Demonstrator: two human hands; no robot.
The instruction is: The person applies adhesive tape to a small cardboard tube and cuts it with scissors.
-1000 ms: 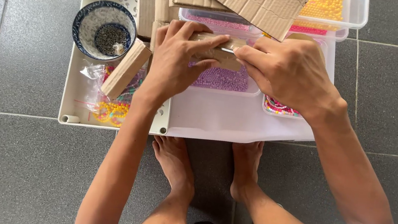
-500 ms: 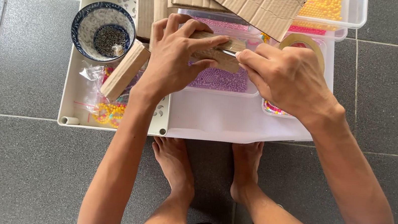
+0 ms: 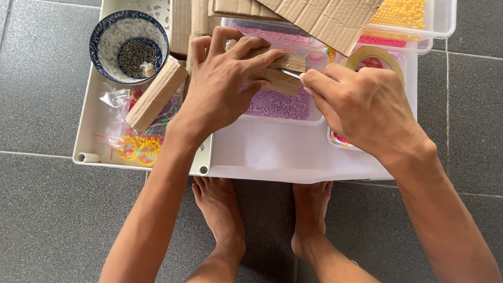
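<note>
My left hand (image 3: pixel 223 84) grips a small folded piece of brown cardboard (image 3: pixel 280 78) above a clear box of purple beads (image 3: pixel 282 103). My right hand (image 3: pixel 365 104) pinches a thin silvery tool (image 3: pixel 292 74) whose tip touches the cardboard's right side. Both hands hover over a white lid (image 3: pixel 288 155). My bare feet (image 3: pixel 261 216) rest on the tiles just below.
A white tray (image 3: pixel 97 119) on the left carries a blue-patterned bowl of small dark bits (image 3: pixel 129 46), a cardboard block (image 3: pixel 156 93) and bags of yellow beads (image 3: pixel 139 147). Large cardboard sheets (image 3: pixel 301 0), a box of yellow beads (image 3: pixel 408 10) and a tape roll (image 3: pixel 374 57) lie beyond. Grey floor tiles surround.
My hands have stayed nearly in place; the view has shifted a little, and my right fingers have edged slightly along the cardboard.
</note>
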